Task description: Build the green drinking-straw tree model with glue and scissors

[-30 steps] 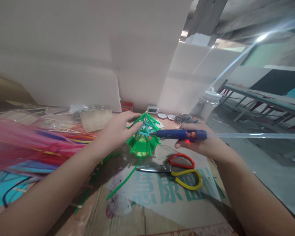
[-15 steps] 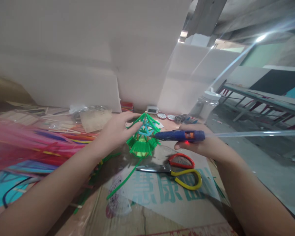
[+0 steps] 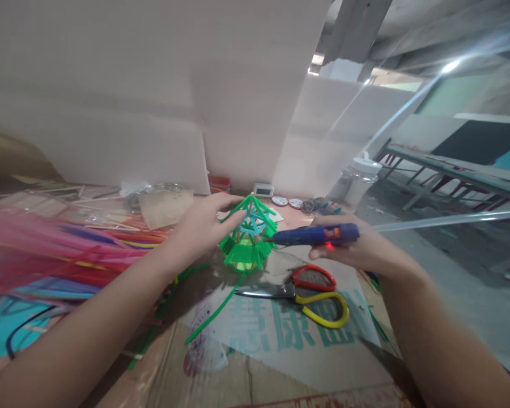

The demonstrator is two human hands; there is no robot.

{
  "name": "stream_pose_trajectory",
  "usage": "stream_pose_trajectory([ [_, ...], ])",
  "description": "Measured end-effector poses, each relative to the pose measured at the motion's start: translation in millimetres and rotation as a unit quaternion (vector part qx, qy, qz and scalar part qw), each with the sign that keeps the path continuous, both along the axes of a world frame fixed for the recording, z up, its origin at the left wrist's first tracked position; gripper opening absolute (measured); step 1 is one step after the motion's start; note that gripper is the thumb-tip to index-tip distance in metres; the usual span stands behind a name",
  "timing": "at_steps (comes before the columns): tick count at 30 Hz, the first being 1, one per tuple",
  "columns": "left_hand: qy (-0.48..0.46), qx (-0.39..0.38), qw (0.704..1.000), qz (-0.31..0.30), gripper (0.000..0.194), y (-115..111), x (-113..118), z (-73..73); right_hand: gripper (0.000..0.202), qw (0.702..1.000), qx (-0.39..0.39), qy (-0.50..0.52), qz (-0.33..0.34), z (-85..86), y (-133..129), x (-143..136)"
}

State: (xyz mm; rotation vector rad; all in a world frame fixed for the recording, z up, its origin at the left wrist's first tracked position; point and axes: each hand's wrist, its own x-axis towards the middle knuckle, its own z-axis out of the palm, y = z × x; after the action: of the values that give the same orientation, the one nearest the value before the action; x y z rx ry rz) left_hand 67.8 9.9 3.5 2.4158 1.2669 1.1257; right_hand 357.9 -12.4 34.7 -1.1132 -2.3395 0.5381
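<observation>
A small tower-like model (image 3: 245, 251) of green and blue pipe cleaners stands upright at the middle of the table. My left hand (image 3: 210, 226) grips its upper left side between thumb and fingers. In my right hand (image 3: 352, 249) is a blue glue gun (image 3: 312, 234) with a lit red light and a clear glue stick (image 3: 446, 220) out of its back. The gun's nozzle points left, close to the model's right side. A loose green pipe cleaner (image 3: 215, 315) lies in front of the model.
Scissors (image 3: 297, 292) with red and yellow handles lie before the model. Many coloured pipe cleaners (image 3: 80, 249) are heaped at the left. Behind stand a small white clock (image 3: 263, 190), two round dials (image 3: 288, 202) and a clear bottle (image 3: 359, 181). A protractor (image 3: 206, 345) lies in front.
My right hand has moved slightly right with the glue gun, and its nozzle has drawn back a little from the model. The glue stick's far end is higher. My left hand has barely moved.
</observation>
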Motion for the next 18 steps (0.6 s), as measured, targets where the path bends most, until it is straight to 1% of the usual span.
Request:
stream_pose_trajectory([
  [2,-0.002,0.0,1.0,0.006,0.034,1,-1,0.3,0.032,0.998,-0.006,0.05,-0.029,-2.0,6,8],
  [4,-0.007,-0.005,1.0,0.01,0.034,2,-2,0.9,0.032,0.993,0.002,0.103,-0.053,-7.8,16,17],
  [6,-0.01,-0.011,1.0,0.01,0.035,3,-3,1.5,0.03,0.99,0.004,0.118,-0.082,-16.9,30,24],
  [9,-0.003,-0.015,1.0,0.007,0.035,4,-4,1.8,0.031,0.987,-0.017,0.089,-0.134,-33.2,53,26],
  [12,0.009,-0.014,1.0,0.0,0.037,4,-5,1.7,0.033,0.976,-0.05,0.079,-0.199,-50.0,79,22],
  [15,0.001,-0.016,1.0,-0.002,0.04,3,-6,2.3,0.036,0.968,-0.055,0.073,-0.233,-67.7,108,16],
  [18,-0.014,-0.028,0.999,0.009,0.042,1,-6,3.0,0.037,0.963,-0.063,0.062,-0.254,-88.1,132,10],
])
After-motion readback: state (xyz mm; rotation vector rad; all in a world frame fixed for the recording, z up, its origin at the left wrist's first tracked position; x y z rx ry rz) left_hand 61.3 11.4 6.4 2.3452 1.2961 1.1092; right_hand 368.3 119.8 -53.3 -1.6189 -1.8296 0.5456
